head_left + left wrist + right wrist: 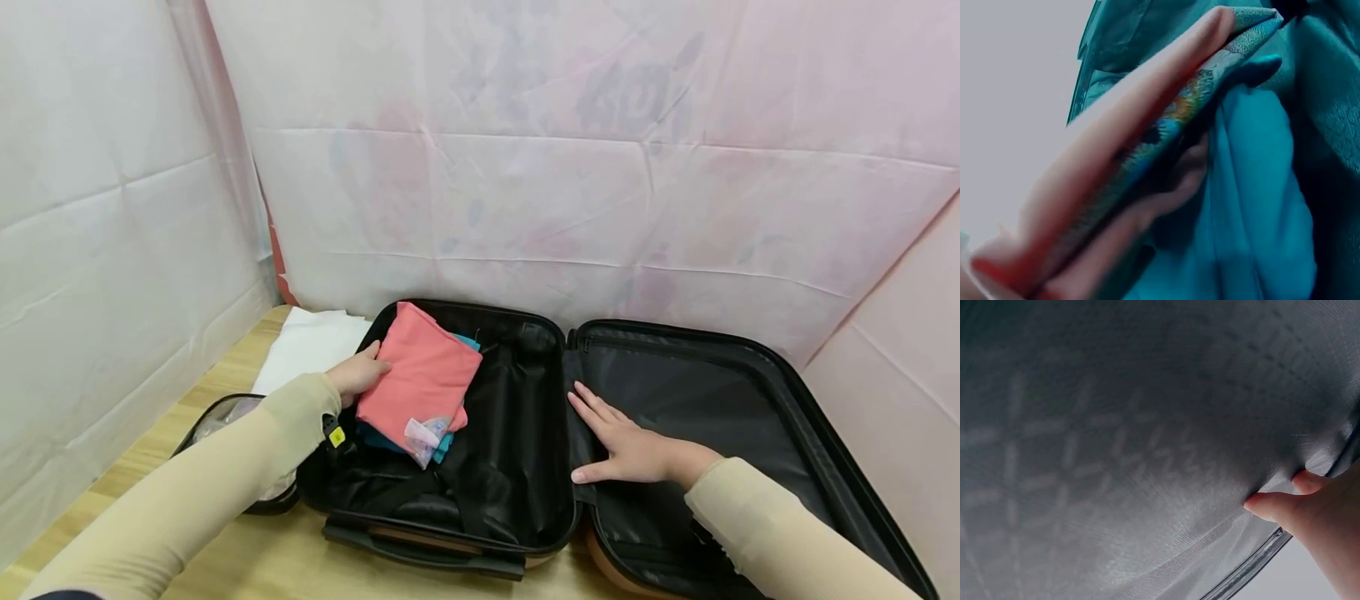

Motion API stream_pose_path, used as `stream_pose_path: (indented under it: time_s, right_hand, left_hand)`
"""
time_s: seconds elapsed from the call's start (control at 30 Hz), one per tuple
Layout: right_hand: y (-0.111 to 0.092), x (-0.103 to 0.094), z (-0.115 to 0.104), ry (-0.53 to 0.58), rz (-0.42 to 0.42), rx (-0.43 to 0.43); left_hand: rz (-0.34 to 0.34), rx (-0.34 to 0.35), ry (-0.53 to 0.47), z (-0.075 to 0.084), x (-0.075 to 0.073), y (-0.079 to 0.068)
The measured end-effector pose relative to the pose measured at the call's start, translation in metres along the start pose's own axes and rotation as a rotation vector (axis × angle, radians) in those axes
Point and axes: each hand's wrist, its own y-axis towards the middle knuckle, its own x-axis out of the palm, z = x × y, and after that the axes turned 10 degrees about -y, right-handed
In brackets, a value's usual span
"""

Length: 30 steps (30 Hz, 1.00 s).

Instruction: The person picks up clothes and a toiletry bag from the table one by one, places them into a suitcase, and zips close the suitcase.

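Observation:
My left hand (360, 372) grips the left edge of a folded coral garment (423, 367), thumb on top. Clear plastic with a white label (425, 435) lies on its near corner. In the left wrist view the coral folds (1129, 112) stand tilted, a multicoloured print (1179, 109) between them. Blue folded cloth (1254, 187) lies below, in the left half of an open black-lined suitcase (517, 450). My right hand (633, 446), fingers spread, rests on the dark lining (1135, 487) of the right half, near the hinge.
A white folded cloth (311, 342) lies left of the suitcase on the wooden surface (232, 554). Partly behind my left forearm is a black-rimmed pouch (281, 502). The suitcase handle (420, 557) faces me. White sheeting (480, 200) hangs behind and at both sides.

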Motion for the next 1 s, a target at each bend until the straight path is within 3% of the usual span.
stream_pose_path:
  time_s: [0.1,0.17,0.33,0.43,0.63,0.73,1.0]
  right_hand:
    - [-0.001,0.0,0.0,-0.004,0.007,0.0]
    - [-0.002,-0.001,0.0,-0.002,0.009,0.0]
    - [-0.003,-0.001,-0.001,-0.003,0.005,0.001]
    - [-0.003,-0.001,-0.001,-0.004,0.007,0.0]
    - [-0.002,0.0,-0.001,0.002,0.01,-0.002]
    - [-0.002,0.001,0.0,0.005,0.007,-0.004]
    - [-0.002,0.0,0.001,-0.003,0.018,-0.009]
  left_hand:
    - [-0.015,0.028,0.019,0.0,0.0,0.0]
    - [-0.038,0.072,0.09,0.0,-0.001,-0.001]
    - [-0.035,0.19,0.542,0.008,0.0,-0.006]
    - [-0.031,0.195,0.713,0.014,0.002,-0.008]
    - [-0.097,0.171,0.797,0.016,0.004,-0.008]
    - [-0.14,0.117,0.827,0.012,0.006,-0.008]
    - [-0.145,0.052,0.857,0.01,0.011,-0.003]
